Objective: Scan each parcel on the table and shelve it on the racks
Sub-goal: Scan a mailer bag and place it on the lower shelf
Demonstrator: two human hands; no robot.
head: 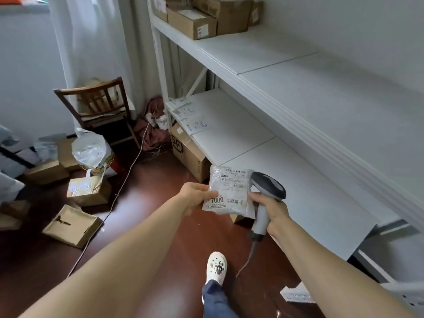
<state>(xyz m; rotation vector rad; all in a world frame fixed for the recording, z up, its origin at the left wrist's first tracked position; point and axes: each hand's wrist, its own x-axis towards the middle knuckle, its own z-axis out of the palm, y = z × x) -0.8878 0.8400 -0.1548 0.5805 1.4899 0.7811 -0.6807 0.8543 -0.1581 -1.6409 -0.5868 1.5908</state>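
Fine print on parcel (231,191) illegibly small; top-shelf cartons (192,21) partly beyond upper edge.

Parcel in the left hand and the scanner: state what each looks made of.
Parcel: probably thin grey-white plastic film; glossy, wrinkled skin with a printed label stuck on.
Scanner: hard moulded plastic, it seems; smooth light-grey handle, darker head.

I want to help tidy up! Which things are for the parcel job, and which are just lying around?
For the job: the parcel in the left hand, the scanner in the right hand, the white rack, the boxes already on its top shelf.
Just lying about: the wooden chair, the flattened box on the floor, the white sack, the loose cable.
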